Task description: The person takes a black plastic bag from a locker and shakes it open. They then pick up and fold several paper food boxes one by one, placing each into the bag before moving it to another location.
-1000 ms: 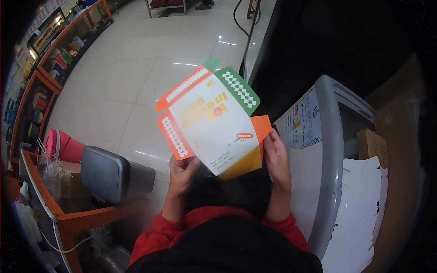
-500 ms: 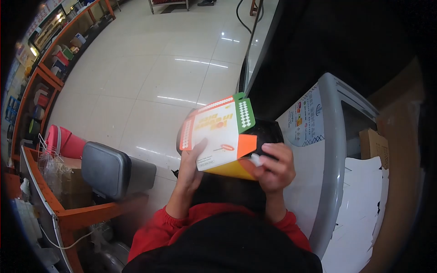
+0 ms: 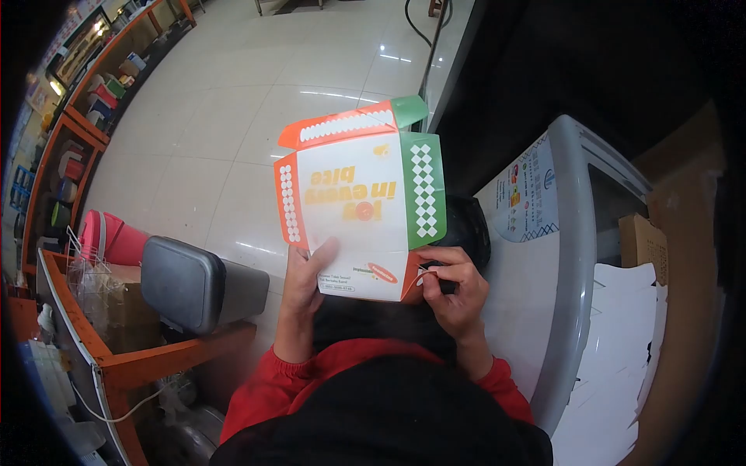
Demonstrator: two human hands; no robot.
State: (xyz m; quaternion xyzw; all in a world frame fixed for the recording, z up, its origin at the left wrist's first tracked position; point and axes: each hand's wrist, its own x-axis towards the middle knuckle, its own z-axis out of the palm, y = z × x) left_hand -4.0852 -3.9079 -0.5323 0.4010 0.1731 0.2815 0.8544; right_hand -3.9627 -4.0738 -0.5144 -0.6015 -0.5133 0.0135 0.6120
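Observation:
A flattened cardboard food box (image 3: 350,194), white with orange and green flaps and yellow lettering, is held up in front of me. My left hand (image 3: 307,279) grips its lower left edge, thumb on the printed face and fingers behind. My right hand (image 3: 453,291) is at the lower right corner, by the orange flap, its fingers pinched on a small white strip (image 3: 422,277). Whether those fingers also hold the flap is unclear. A black object (image 3: 468,233) shows partly behind the box.
On the left are a grey lidded bin (image 3: 183,283), a pink container (image 3: 109,237) and an orange-framed rack (image 3: 175,359). A grey-rimmed chest freezer (image 3: 567,272) stands at the right, with white sheets (image 3: 622,334) and a brown carton (image 3: 643,252) on it.
The box has come closer and turned more face-on, its flaps more spread. My right hand has shifted slightly down and left, and the yellow surface under the box no longer shows.

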